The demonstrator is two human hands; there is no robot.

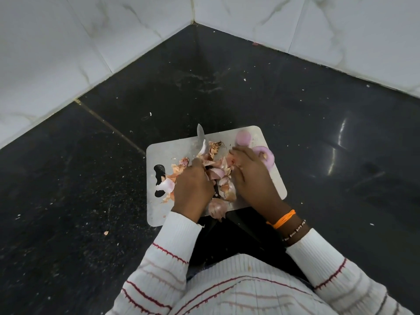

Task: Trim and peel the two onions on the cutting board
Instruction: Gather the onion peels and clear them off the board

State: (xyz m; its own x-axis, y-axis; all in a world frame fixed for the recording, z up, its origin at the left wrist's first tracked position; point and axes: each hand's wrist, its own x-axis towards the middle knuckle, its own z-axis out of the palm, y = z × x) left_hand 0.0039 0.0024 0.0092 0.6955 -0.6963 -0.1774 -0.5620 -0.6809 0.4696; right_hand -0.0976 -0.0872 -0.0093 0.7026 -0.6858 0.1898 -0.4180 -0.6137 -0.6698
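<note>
The person wears a white ribbed knit sweater (250, 289) crossed by thin dark-red stitched stripes and fainter pale-pink ones, its long sleeves ending in plain ribbed cuffs. At the right wrist sit a bright orange thread band (284, 219) and, just behind it, a dark beaded bracelet (295, 230) with small white beads. Dark clothing (238, 237) shows below the sweater's hem.

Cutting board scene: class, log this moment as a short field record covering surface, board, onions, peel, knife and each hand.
surface: dark stone floor, white tiled walls behind
board: pale cutting board on the floor
onions: two peeled onions at the board's far right corner
peel: onion skins heaped mid-board
knife: knife, blade pointing away
left hand: left hand grips the knife
right hand: right hand rests on the skins; whether it grips any is unclear
</note>
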